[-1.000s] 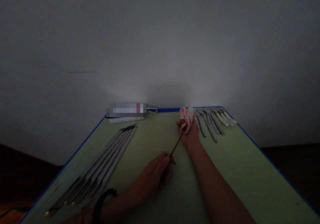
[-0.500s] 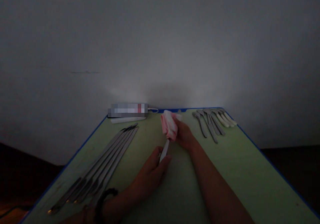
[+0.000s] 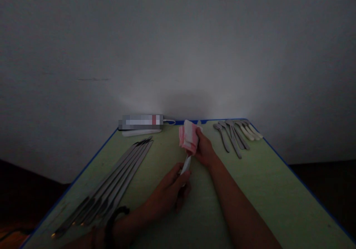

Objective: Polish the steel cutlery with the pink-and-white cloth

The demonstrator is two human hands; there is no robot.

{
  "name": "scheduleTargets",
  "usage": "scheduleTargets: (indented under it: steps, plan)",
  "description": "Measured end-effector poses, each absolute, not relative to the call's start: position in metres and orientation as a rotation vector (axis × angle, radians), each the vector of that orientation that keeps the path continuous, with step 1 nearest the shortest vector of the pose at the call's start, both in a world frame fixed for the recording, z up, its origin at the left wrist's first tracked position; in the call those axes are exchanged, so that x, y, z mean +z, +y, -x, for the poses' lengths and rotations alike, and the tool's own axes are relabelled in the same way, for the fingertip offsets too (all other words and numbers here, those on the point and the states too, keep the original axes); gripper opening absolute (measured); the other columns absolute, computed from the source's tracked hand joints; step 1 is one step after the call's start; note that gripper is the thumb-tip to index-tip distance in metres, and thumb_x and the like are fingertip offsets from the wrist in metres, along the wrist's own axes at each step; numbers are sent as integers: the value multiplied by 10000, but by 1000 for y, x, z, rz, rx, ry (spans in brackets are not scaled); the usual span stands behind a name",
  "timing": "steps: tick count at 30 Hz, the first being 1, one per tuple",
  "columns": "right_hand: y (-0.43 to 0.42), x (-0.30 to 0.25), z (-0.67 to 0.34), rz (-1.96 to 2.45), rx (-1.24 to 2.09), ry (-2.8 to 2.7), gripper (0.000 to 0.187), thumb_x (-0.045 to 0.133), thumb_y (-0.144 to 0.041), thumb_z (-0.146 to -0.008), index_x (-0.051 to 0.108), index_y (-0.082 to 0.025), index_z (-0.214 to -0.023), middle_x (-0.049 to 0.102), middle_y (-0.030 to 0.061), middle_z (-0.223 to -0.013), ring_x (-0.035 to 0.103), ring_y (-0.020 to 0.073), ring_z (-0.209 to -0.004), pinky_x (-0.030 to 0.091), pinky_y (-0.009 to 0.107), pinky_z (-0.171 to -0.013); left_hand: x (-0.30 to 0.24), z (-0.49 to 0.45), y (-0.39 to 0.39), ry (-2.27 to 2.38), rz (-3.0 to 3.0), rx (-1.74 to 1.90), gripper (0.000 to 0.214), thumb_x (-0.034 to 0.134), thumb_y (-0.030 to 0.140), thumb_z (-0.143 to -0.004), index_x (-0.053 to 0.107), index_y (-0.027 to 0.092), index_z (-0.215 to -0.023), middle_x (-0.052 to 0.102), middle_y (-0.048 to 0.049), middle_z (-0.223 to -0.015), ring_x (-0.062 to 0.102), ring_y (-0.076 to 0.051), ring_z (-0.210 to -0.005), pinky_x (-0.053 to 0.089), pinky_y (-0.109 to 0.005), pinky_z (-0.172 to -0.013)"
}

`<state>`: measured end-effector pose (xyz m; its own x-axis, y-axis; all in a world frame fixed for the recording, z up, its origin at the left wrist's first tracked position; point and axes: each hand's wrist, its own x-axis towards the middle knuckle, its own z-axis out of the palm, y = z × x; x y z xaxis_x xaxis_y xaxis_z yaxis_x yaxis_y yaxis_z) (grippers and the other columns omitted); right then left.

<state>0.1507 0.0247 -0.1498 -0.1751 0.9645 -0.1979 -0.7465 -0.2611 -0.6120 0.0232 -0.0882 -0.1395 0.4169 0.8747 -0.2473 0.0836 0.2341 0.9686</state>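
Note:
My left hand (image 3: 174,186) is closed around a flat, silvery metal utensil (image 3: 186,164), thumb on top. The utensil's far end runs into a folded pink-and-white cloth (image 3: 189,137), so its kind is hidden. My right hand (image 3: 204,147) grips that cloth from the right side, wrapped about the utensil just beyond my left fingers. Both hands are over the middle of the table. To the left lie several long-handled metal utensils (image 3: 119,178) side by side. Several spoons (image 3: 232,136) rest at the back right, some with pale handles (image 3: 249,134).
The pale green table (image 3: 267,189) has a blue edge and meets a grey wall (image 3: 178,48) at the back. A blurred-out box-like object (image 3: 141,122) sits at the back left, with a white cable (image 3: 170,122) and a white strip (image 3: 141,133) beside it.
The cloth has turned a little and shows more of its pink folded layers. My left hand has shifted slightly right, and its fingers under the utensil have moved. Both holds stay.

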Motion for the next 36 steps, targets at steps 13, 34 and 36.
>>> scheduleTargets:
  steps: [13,34,36]
  plan:
    - [25,-156,-151,595,1758,-651,222,592,-323,-774,606,-114,-848,668,23,-696,594,118,-581,501,230,-587,-145,-23,-82,887,-1042,779,257,426,346,-859,510,168,-1024,558,18,-674,460,-70,-422,358,-158,-335]
    - [11,-148,-164,681,1783,-1438,420,768,-300,-564,630,-119,-916,656,23,-755,570,110,-618,463,243,-641,-134,-24,-78,1108,-1141,861,282,487,412,-825,559,140,-843,585,20,-594,452,-55,-334,348,-151,-291]
    - [12,-148,-165,682,1877,-1485,389,765,-291,-567,640,-113,-889,658,26,-739,578,117,-629,467,256,-658,-135,-25,-81,1101,-1130,861,271,496,406,-816,554,143,-794,563,28,-554,460,-60,-344,345,-143,-291]
